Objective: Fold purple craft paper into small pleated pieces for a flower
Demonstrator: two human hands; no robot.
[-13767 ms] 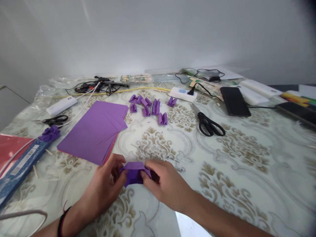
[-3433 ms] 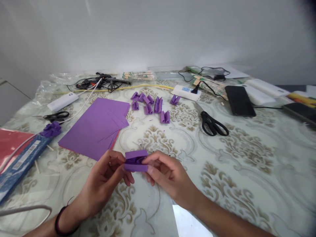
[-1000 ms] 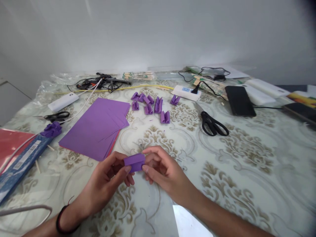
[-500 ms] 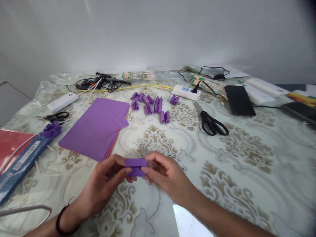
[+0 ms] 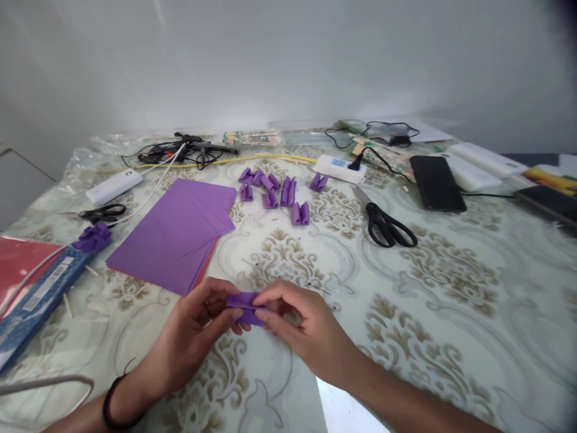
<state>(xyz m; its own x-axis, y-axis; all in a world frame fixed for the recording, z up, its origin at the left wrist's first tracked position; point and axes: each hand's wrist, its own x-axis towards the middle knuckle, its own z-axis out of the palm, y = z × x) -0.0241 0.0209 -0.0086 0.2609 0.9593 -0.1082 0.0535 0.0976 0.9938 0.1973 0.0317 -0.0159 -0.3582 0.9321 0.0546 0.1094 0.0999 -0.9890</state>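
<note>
Between both hands, above the patterned tabletop, is a small folded strip of purple paper (image 5: pixel 247 315). My left hand (image 5: pixel 193 328) pinches its left end between thumb and fingers. The right end is gripped by my right hand (image 5: pixel 302 328), with the index finger over the upper flap and the thumb at the crease. Fingers hide both ends. A stack of purple paper sheets (image 5: pixel 171 231) lies just beyond my left hand. Farther out sit several folded purple paper pieces (image 5: pixel 288 191). Black-handled scissors (image 5: pixel 390 227) rest to the right of them.
At left lie a second pair of scissors (image 5: pixel 103 213), a purple paper flower (image 5: pixel 93 237), a blue package (image 5: pixel 36 300) and a white power bank (image 5: pixel 115 186). A white power strip (image 5: pixel 340 169), cables and a black phone (image 5: pixel 437 183) are at the back and right.
My right index finger has moved left onto the strip's upper flap, which is now tilted down and looks narrower. My left hand keeps nearly the same hold.
</note>
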